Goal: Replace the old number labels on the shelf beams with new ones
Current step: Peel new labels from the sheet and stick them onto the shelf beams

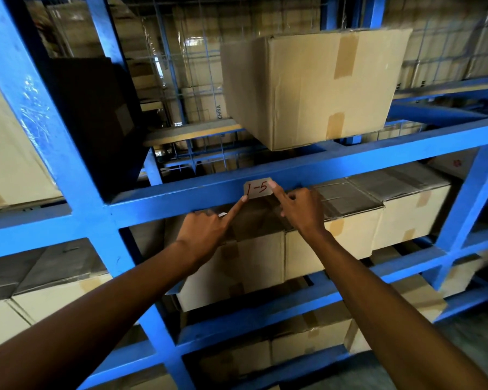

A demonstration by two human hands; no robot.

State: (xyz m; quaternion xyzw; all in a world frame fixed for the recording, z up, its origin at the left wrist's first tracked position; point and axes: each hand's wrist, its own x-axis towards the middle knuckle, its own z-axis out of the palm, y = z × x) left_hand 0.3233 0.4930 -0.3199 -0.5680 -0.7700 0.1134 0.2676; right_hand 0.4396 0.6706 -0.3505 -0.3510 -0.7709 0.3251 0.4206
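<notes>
A pale paper label [258, 188] with "1-5" written in red sits on the front of a blue shelf beam [181, 192]. My left hand [206, 232] reaches up from below; its index fingertip touches the label's lower left corner, and the other fingers curl around a small white thing that I cannot identify. My right hand [302, 206] presses its index fingertip on the label's right edge, with the other fingers bent in. Both forearms stretch up from the bottom of the view.
A large taped cardboard box [316, 85] overhangs the shelf just above the beam. Rows of cardboard boxes [378, 215] fill the lower shelves. A blue upright post [68, 153] stands at left, another at right. Wire mesh and more cartons lie behind.
</notes>
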